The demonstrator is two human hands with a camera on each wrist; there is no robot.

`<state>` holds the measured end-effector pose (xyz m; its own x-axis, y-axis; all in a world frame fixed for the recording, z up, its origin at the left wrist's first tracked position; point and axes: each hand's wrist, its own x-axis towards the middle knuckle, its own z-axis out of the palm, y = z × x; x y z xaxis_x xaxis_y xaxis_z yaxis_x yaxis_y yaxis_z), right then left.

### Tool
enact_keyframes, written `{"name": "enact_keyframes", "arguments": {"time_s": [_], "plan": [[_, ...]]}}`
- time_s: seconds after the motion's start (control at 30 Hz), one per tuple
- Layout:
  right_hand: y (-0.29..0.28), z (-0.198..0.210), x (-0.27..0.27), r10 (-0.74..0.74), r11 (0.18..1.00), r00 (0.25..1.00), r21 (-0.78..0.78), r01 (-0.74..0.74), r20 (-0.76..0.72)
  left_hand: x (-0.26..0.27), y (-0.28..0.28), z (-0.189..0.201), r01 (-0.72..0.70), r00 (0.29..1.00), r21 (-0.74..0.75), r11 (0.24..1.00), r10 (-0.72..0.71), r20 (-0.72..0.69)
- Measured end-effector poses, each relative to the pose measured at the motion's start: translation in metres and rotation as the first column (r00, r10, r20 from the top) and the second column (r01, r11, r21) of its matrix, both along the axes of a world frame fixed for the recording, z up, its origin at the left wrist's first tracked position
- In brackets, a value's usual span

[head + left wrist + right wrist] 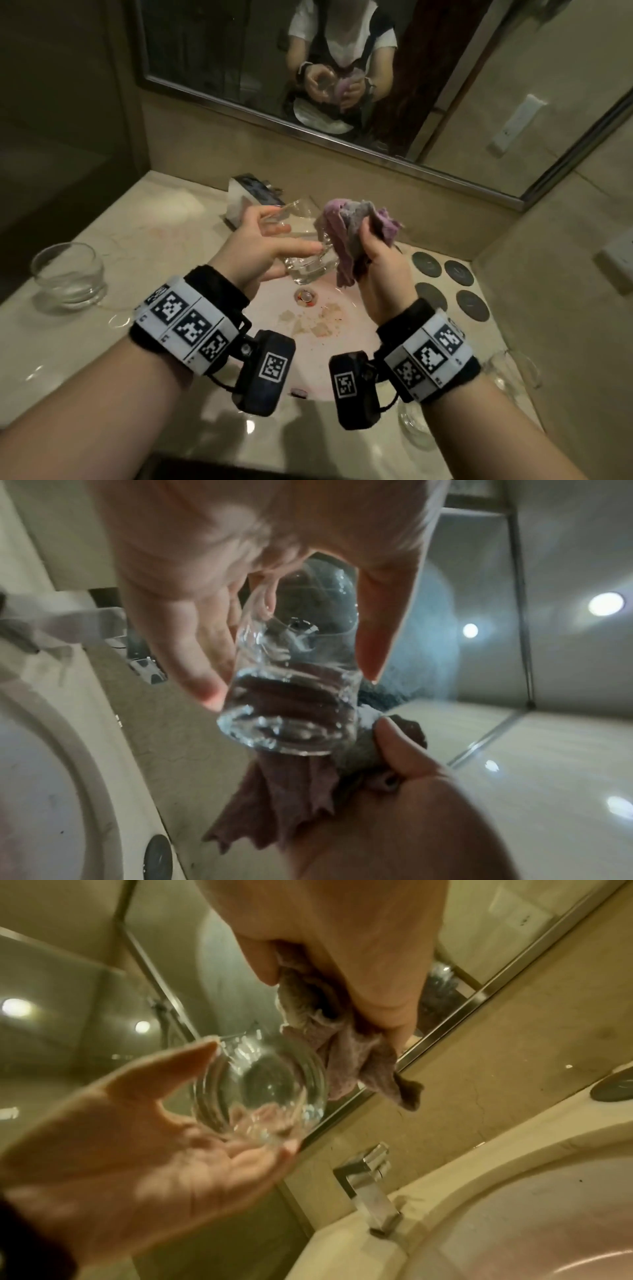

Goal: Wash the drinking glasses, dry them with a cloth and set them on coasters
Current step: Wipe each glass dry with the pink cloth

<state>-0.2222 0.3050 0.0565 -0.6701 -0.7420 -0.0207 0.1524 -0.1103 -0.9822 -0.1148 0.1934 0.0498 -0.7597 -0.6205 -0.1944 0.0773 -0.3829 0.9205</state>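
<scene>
Over the sink, my left hand (291, 233) holds a clear drinking glass (303, 265) on its side between thumb and fingers, its thick base nearest the camera. The left wrist view shows the glass (291, 702) close up, wet inside. My right hand (373, 243) grips a bunched purple-grey cloth (356, 219), which touches the glass's right side. In the right wrist view the cloth (346, 1047) hangs just behind the glass (260, 1093). Several dark round coasters (459, 273) lie bare on the counter to the right.
A wide glass (66, 274) stands on the counter at left. Two more glasses (510, 373) sit at the near right. The stained pink basin (318, 342) lies below my hands, with a chrome faucet (369, 1185) behind. A tissue box (250, 195) and a mirror stand at the back.
</scene>
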Motion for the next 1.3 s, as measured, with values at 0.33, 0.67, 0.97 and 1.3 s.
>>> {"name": "enact_keyframes", "arguments": {"time_s": [0.33, 0.67, 0.97, 1.3], "plan": [[0.001, -0.033, 0.049, 0.298, 0.954, 0.672, 0.229, -0.192, -0.678, 0.033, -0.016, -0.021, -0.101, 0.964, 0.267, 0.958, 0.16, -0.21], [-0.015, -0.035, 0.056, 0.101, 0.985, 0.884, 0.169, -0.025, -0.457, 0.038, -0.009, -0.032, -0.065, 0.954, 0.213, 0.975, 0.123, -0.273], [-0.005, -0.03, 0.052, 0.15, 0.988, 0.898, -0.029, -0.152, 0.413, 0.051, -0.005, -0.048, -0.079, 0.976, -0.425, 0.902, -0.015, -0.215], [0.002, -0.029, 0.059, 0.024, 0.998, 0.998, 0.062, -0.028, 0.064, 0.073, -0.008, -0.043, 0.121, 0.977, -0.427, 0.896, -0.184, -0.11]]}}
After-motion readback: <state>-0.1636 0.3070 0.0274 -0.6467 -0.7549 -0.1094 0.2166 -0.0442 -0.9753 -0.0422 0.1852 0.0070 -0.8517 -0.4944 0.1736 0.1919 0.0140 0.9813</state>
